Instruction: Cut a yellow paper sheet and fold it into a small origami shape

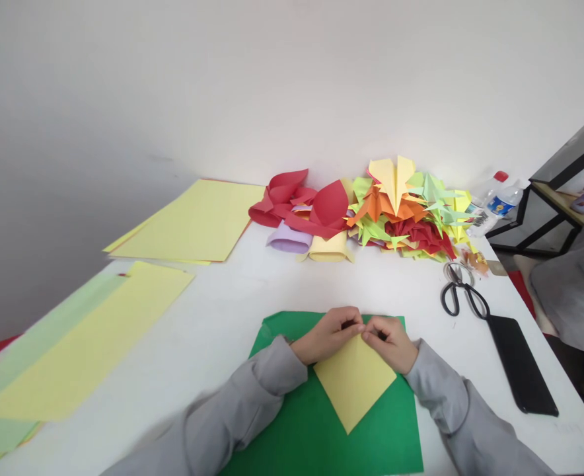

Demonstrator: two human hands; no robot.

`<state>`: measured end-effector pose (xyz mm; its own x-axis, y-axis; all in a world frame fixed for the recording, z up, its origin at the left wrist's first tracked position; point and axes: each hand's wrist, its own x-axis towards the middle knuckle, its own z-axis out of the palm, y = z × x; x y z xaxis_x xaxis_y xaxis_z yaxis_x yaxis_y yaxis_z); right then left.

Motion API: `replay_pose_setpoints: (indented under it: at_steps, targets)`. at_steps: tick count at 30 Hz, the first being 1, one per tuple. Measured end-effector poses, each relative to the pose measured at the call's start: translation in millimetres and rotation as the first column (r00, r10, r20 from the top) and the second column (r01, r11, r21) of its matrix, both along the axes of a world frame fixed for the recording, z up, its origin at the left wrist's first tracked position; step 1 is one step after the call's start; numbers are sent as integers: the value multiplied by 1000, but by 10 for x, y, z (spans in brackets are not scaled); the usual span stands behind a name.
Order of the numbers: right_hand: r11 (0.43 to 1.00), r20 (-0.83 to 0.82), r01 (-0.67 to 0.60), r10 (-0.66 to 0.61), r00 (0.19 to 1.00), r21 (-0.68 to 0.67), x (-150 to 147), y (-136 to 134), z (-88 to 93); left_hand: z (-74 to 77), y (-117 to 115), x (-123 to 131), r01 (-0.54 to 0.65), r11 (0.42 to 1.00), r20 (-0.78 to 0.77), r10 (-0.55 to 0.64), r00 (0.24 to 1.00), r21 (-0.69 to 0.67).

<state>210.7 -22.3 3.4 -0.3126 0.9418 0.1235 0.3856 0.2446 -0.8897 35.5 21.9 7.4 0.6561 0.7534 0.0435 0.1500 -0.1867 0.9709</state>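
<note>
A yellow square of paper [355, 383] lies turned like a diamond on a green sheet [292, 433], one corner pointing toward me. At its far corner my left hand [332, 332] pinches the paper between thumb and fingers. My right hand [388, 342] grips that same corner from the other side, its fingertips almost touching those of the left. The fingers cover the far tip of the paper, so its exact shape there is hidden.
Behind are folded red paper pieces [329, 210] and a heap of paper planes [396, 192]. Scissors [463, 287], a black phone-like slab [522, 363] and plastic bottles [503, 201] are at right. Yellow sheets [187, 225] and paper strips [94, 330] lie left. A grey-clothed person [577, 291] is at far right.
</note>
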Motion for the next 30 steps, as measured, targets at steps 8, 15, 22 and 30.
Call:
replay_pose_setpoints:
  at_steps: [8, 15, 22, 30]
  targets:
    - [999, 36, -19, 20, 999, -34, 25, 40, -10, -4, -7, -3, -54, 998, 9, 54, 998, -37]
    - [1000, 25, -3, 3, 1000, -11, 28, 36, -45, 66, -15, -12, -52, 995, 21, 54, 998, -90]
    - [994, -29, -44, 42, 999, -98, 35, 22, -38, 56, 9, -19, -75, 990, 22, 79, 997, -118]
    - [995, -4, -42, 42, 999, -90, 18, 25, -30, 60, 1, -32, -75, 990, 27, 79, 996, -118]
